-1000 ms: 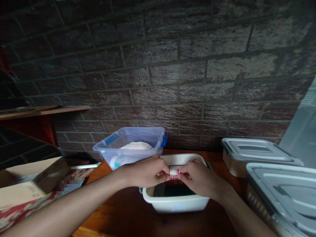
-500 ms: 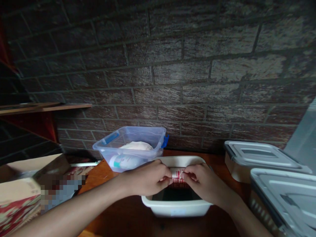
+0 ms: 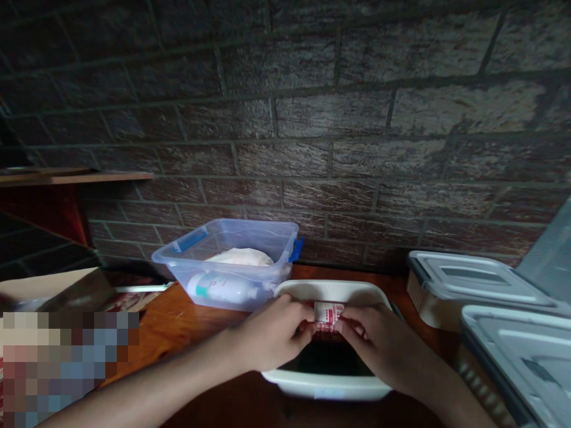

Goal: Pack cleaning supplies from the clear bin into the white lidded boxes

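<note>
Both hands are over a white rectangular basin (image 3: 352, 389) whose inside looks dark. A small red-and-white printed packet (image 3: 328, 313) is stretched between my fingertips, above the far part of the basin. My left hand (image 3: 283, 330) is closed with thumb and fingers pinching the packet's left side. My right hand (image 3: 377, 336) pinches its right side. The packet's ends are hidden behind my fingers, and what lies in the basin's shadow cannot be made out.
Behind my left hand stands a clear plastic tub (image 3: 223, 229) holding a white bottle (image 3: 218, 287) and a white bundle (image 3: 243, 257). Two lidded bins (image 3: 479, 276) are at the right. An open cardboard box (image 3: 53, 285) is at the left, below a wooden shelf (image 3: 102, 177). A brick wall rises behind.
The view has shifted slightly. Both hands keep their pinch on the packet, and its white label shows a little more between the fingers.
</note>
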